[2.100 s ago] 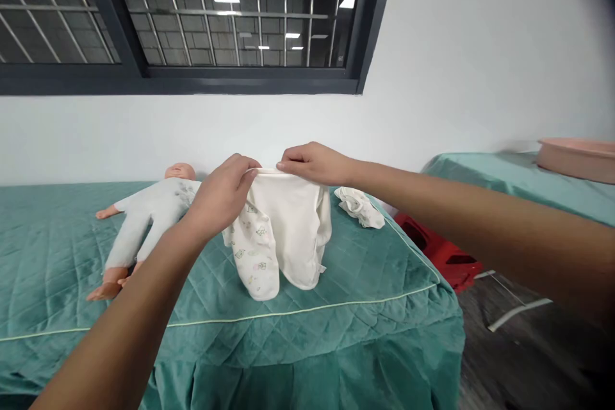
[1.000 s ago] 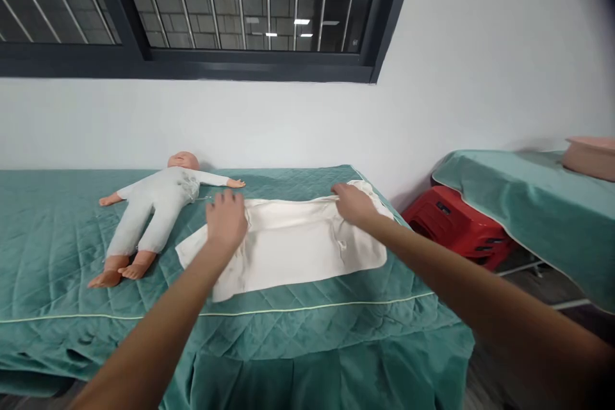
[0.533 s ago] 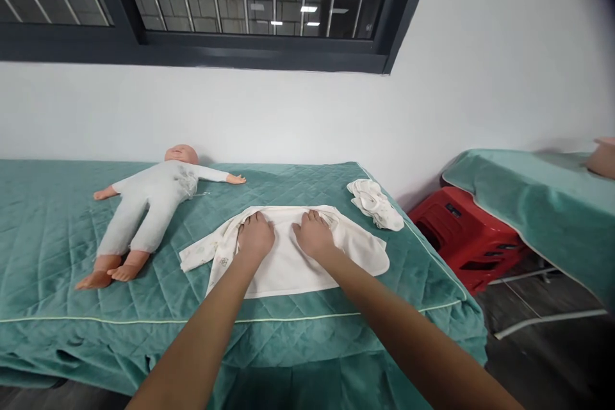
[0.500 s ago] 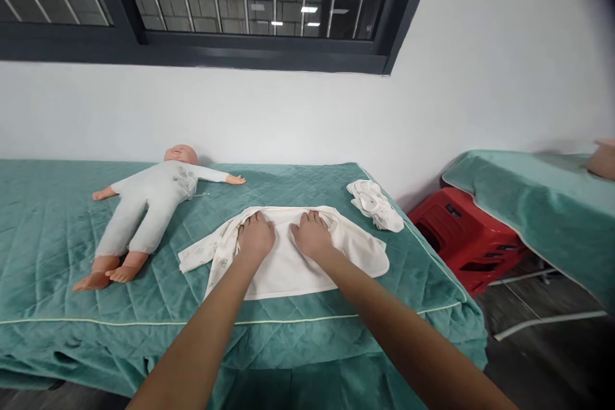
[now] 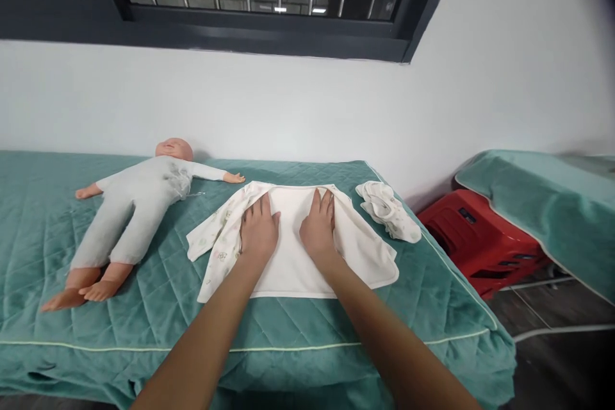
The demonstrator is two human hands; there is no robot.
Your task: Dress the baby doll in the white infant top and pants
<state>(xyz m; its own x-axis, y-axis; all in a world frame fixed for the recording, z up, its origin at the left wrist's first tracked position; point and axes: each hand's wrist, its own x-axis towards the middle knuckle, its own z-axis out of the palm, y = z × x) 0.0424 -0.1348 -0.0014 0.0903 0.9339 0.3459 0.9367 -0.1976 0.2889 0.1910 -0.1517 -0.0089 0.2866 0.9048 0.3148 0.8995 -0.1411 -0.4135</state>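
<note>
A white baby shirt (image 5: 298, 262) with a small print on its left part lies spread on the green quilted cover, its front laid apart. My left hand (image 5: 259, 227) rests flat on it near the left front panel, fingers stretched toward the collar. On the other side my right hand (image 5: 318, 223) lies flat too, its fingertips just below the collar at the right panel's inner edge. Both hands press on the cloth and grip nothing. The left sleeve reaches out over the cover; the right sleeve is not plainly seen.
A baby doll (image 5: 144, 195) in a pale suit lies on its back at the left of the bed (image 5: 158, 314). Folded white cloth (image 5: 388, 210) sits near the right edge. Beyond that edge are red plastic stools (image 5: 480, 237) and another green-covered bed (image 5: 523, 205). A wall and window stand behind.
Both hands have slid up toward the collar with fingers straighter, and the shirt's upper part lies flatter and farther out. The view has shifted slightly.
</note>
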